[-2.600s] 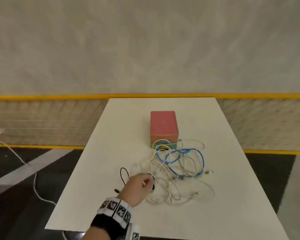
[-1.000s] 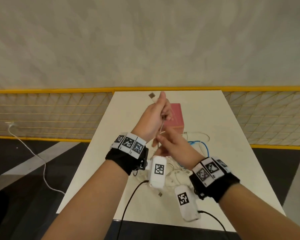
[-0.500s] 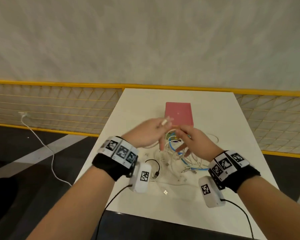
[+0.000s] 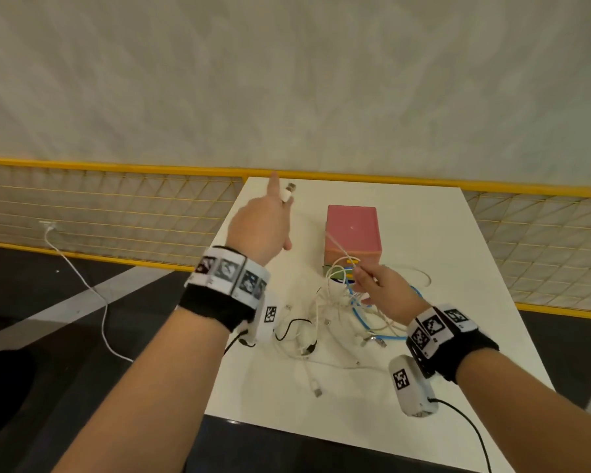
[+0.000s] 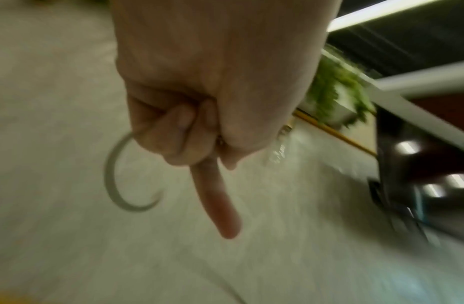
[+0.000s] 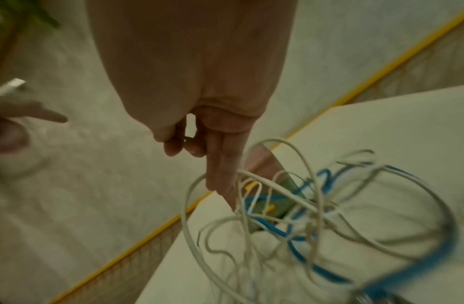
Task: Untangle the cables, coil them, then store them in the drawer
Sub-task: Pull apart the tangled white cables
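Above the table's far left corner, the left hand has swung away, fingers curled around a white cable's plug end, while the right hand pinches its length over the tangle before the pink drawer box, so one strand is pulling free.

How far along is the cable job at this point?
Nothing is finished: no coil shows. In hand: the left hand holds up a white cable's plug end while the right hand pinches that cable. The white, blue and black tangle remains before the pink drawer box.
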